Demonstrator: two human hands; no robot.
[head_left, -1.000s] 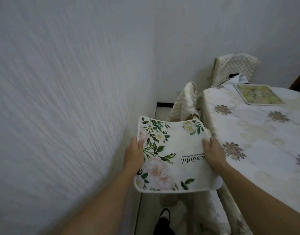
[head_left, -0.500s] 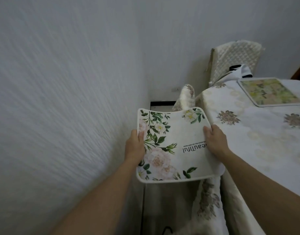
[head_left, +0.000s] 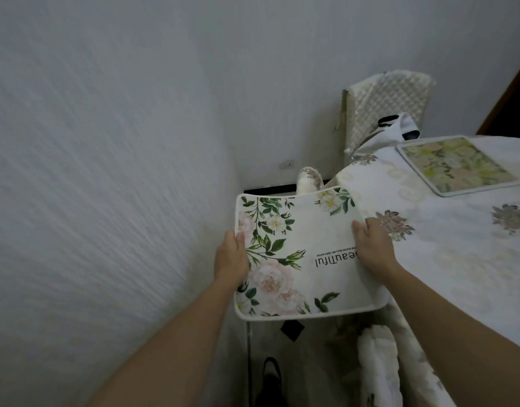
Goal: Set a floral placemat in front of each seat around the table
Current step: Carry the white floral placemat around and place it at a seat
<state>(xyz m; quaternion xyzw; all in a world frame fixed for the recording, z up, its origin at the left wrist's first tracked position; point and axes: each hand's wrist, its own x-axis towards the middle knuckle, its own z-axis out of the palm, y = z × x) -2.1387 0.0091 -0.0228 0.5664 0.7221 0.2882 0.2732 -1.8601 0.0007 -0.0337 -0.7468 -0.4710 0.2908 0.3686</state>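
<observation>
Nearer the table point(head_left: 458, 259) now, both hands point(head_left: 231, 259) point(head_left: 373, 251) grip the white, rose-printed placemat point(head_left: 300, 254) by its sides.

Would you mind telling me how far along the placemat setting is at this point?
One placemat already lies flat on the table, in front of the quilted chair. A second floral placemat is in hand, gripped by the left hand and right hand at the table's edge, not yet laid down. It remains to be placed; other seats are out of view.
</observation>
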